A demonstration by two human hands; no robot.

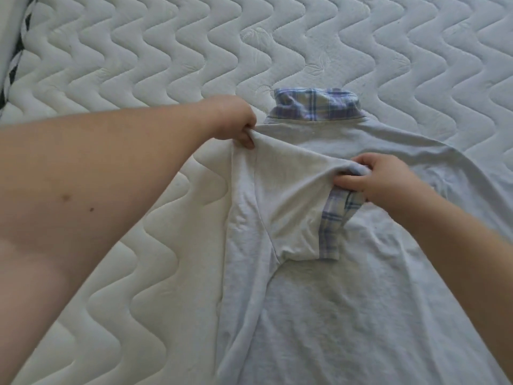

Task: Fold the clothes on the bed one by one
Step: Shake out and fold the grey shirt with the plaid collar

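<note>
Shirt (347, 301) flat on bed (138, 65). Left grip (230, 120) pinching shoulder beside collar (316, 107); right grip (380, 182) clutching plaid cuff (333, 226), sleeve folded across.

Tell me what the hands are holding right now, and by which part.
Both hold the grey shirt: left hand pinches the shoulder fold near the collar, right hand grips the plaid-cuffed end of the folded-in sleeve.

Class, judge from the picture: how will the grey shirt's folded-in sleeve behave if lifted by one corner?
The sleeve would likely droop limply; it already sags in soft creases between the left hand and right hand. It probably feels light. Its plaid cuff may hang slightly stiffer.
</note>
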